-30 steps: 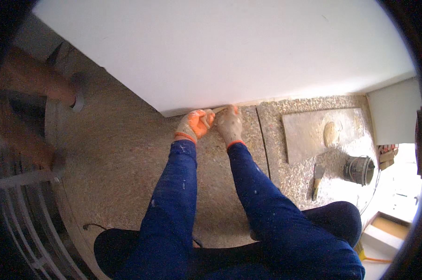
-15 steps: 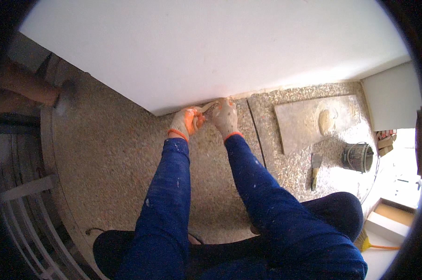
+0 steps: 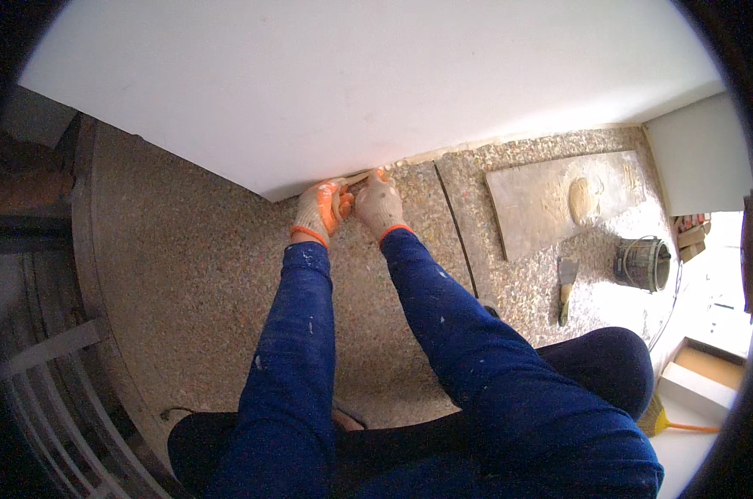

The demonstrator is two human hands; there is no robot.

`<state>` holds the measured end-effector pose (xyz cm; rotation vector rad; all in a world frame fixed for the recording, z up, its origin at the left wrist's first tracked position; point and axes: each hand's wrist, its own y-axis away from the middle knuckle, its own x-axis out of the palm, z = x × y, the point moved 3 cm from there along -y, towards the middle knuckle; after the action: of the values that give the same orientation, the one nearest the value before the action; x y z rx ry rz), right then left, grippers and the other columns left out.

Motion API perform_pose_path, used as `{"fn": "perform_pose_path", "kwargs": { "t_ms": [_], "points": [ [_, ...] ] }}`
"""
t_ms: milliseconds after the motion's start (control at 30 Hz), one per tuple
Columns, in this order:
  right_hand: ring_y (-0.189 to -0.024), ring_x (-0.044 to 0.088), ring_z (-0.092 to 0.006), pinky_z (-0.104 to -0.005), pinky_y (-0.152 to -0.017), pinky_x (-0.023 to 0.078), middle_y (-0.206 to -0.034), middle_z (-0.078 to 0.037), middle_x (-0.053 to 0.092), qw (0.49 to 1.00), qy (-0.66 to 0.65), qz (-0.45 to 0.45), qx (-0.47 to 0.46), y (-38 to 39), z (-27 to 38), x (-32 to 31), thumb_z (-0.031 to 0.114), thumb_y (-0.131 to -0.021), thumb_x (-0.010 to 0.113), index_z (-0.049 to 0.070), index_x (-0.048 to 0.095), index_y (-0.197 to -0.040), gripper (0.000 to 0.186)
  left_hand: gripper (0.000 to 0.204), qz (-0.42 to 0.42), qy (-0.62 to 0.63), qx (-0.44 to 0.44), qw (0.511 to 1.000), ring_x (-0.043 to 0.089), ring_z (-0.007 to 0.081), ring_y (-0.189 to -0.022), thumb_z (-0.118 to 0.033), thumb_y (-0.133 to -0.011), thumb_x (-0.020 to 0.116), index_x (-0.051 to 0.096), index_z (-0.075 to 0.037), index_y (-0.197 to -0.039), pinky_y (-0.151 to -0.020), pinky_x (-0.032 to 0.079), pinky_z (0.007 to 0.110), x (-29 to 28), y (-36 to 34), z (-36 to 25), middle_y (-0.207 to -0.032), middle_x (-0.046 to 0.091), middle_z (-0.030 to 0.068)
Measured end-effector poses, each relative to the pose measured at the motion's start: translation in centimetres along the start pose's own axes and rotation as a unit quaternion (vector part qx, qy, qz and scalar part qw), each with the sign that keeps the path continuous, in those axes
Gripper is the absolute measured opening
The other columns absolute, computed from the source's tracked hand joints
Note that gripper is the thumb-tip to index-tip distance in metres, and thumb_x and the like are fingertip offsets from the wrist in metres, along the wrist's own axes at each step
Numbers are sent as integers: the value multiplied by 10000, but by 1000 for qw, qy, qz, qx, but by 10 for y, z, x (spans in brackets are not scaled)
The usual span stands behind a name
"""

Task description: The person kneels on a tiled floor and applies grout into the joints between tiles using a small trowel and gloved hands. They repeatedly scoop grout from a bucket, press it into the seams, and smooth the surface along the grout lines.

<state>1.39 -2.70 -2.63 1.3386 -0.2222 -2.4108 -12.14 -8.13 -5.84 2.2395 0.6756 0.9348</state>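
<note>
Both my hands wear cream-and-orange gloves and are at the foot of a white wall (image 3: 310, 83). My left hand (image 3: 322, 210) is closed on a thin beige strip, putty or something similar (image 3: 353, 178), lying along the wall's bottom edge. My right hand (image 3: 378, 202) is closed beside it, fingertips at the same edge and strip; exactly what its fingers grip is partly hidden.
On the speckled floor (image 3: 185, 299) at right lie a board with putty (image 3: 518, 208), a scraper (image 3: 565, 291) and a bucket (image 3: 640, 264). A yellow broom (image 3: 653, 416) is lower right. Another person's bare limb (image 3: 39, 179) and metal bars (image 3: 48, 391) are at left.
My hands have shifted slightly up and left in the picture, still at the wall edge. The view has shifted, and less of the other person's limbs shows at left.
</note>
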Motion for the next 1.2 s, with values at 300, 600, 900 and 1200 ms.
{"fn": "perform_pose_path", "kwargs": {
  "t_ms": [300, 600, 900, 1200],
  "points": [
    [-1113, 652, -450, -494, -938, 547, -1314, -315, 589, 999, -41, 26, -2, -4, 9, 7, 266, -898, 636, -25, 436, -1437, 645, 234, 2, 60, 2, 998, 691, 274, -873, -170, -981, 579, 640, -46, -1171, -721, 597, 319, -18, -5, 3, -1041, 698, 100],
    [-1270, 598, -402, -442, -1026, 517, -1401, -305, 560, 995, -31, 90, 43, -14, 18, 0, 272, -846, 724, -113, 336, -1497, 850, 188, -5, -8, -3, 1000, 671, 228, -947, -187, -961, 598, 658, -133, -1131, -772, 567, 382, -23, -2, 8, -1116, 694, 34],
    [-1136, 662, -439, -488, -976, 536, -1197, -364, 648, 997, -4, 73, -24, -9, 32, -1, 251, -915, 590, -63, 493, -1376, 566, 290, 122, -115, 138, 976, 621, 190, -939, -278, -999, 562, 594, -140, -1252, -773, 532, 309, -25, 4, 10, -1153, 653, 28],
    [-1100, 673, -448, -511, -926, 554, -1088, -297, 697, 997, -26, -58, -34, -6, 10, 9, 163, -890, 628, -26, 586, -1237, 397, 281, -37, 7, 13, 999, 644, 205, -830, -301, -1014, 542, 644, -123, -1207, -627, 531, 288, -32, 7, 8, -1071, 701, 45]
  ]
}}
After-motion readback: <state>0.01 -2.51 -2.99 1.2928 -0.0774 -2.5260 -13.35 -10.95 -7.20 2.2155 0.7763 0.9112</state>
